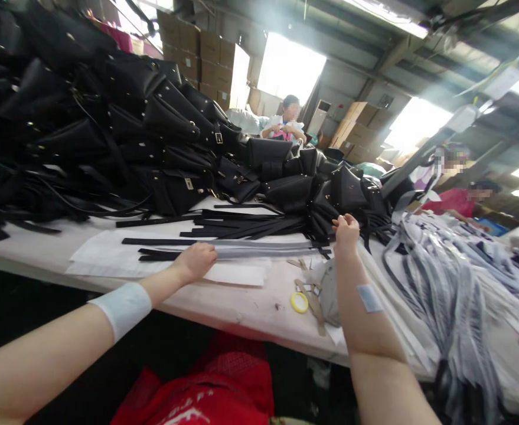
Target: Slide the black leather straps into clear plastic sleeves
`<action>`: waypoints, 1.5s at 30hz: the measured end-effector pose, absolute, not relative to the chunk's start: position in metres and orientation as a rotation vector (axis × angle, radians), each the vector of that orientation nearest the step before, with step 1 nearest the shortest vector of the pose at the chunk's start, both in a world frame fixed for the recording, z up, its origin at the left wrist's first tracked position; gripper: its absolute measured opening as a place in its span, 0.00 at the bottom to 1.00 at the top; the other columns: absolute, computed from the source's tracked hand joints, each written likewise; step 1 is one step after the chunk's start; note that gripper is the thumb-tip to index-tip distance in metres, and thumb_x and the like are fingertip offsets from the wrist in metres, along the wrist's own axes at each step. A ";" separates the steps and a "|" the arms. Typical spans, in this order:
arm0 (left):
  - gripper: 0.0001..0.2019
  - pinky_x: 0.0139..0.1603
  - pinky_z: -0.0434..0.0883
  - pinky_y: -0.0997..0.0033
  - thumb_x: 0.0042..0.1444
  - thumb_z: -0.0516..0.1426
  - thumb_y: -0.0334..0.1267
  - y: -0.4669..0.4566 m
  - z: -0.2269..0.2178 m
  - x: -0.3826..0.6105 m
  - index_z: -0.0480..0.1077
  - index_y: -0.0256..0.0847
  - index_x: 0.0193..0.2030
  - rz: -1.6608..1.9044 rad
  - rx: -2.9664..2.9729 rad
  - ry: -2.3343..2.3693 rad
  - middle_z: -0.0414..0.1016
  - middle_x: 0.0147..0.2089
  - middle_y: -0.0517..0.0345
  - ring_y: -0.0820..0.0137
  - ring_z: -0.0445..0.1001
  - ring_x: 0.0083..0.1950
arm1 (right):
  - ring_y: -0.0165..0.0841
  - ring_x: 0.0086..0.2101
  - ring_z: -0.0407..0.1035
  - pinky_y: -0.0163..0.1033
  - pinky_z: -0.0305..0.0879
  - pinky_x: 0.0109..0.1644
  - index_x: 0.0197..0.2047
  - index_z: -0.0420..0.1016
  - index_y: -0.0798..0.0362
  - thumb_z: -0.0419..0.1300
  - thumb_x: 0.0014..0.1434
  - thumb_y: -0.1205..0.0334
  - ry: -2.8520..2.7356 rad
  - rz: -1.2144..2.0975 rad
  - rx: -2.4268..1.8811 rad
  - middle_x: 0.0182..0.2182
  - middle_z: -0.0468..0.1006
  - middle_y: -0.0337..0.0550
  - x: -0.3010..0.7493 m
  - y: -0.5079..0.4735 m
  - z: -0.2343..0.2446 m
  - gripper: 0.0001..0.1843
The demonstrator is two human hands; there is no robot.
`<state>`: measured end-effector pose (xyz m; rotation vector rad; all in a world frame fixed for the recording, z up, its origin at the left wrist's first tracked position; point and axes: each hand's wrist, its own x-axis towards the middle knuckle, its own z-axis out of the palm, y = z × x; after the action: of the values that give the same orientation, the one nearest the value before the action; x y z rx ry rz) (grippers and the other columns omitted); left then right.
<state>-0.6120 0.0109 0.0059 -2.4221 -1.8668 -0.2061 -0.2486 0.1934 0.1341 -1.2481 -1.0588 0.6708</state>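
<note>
Head view: my left hand [196,260] has its grip closed on one end of the long strap [263,245], which lies flat on the table [241,307]. My right hand [346,231] curls at the other end, and I cannot tell its grip. I'd judge the strap best held taut and straight, clear of the piled black bags [108,118].

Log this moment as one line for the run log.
left hand gripping strap on table | right hand by strap's far end, grip unclear | bags piled behind | tape roll near edge
</note>
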 end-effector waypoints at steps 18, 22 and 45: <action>0.20 0.45 0.69 0.62 0.67 0.50 0.45 0.045 -0.016 -0.549 0.79 0.39 0.34 -0.674 -2.404 -2.136 0.81 0.38 0.49 0.58 0.77 0.43 | 0.33 0.30 0.75 0.37 0.70 0.36 0.37 0.79 0.52 0.59 0.61 0.58 -1.883 0.938 -1.070 0.32 0.82 0.43 -0.314 -0.002 0.022 0.09; 0.20 0.53 0.69 0.55 0.69 0.45 0.41 0.032 -0.008 -0.560 0.78 0.37 0.42 -0.780 -2.374 -2.055 0.79 0.47 0.44 0.57 0.75 0.49 | 0.34 0.30 0.75 0.39 0.71 0.37 0.37 0.78 0.51 0.59 0.60 0.56 -1.804 1.018 -1.087 0.32 0.82 0.44 -0.325 -0.001 0.015 0.10; 0.22 0.49 0.74 0.61 0.66 0.46 0.49 -0.095 -0.012 -0.618 0.77 0.38 0.39 -1.529 -1.869 -2.271 0.79 0.39 0.49 0.60 0.77 0.45 | 0.43 0.51 0.71 0.46 0.67 0.55 0.64 0.65 0.51 0.65 0.56 0.59 -2.473 0.715 -1.100 0.56 0.71 0.51 -0.426 -0.001 -0.040 0.33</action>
<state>-0.6175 -0.0952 -0.0121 -1.8690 -2.2712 -1.5286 -0.4259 -0.0010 -0.0399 -1.0995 -2.4730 0.7152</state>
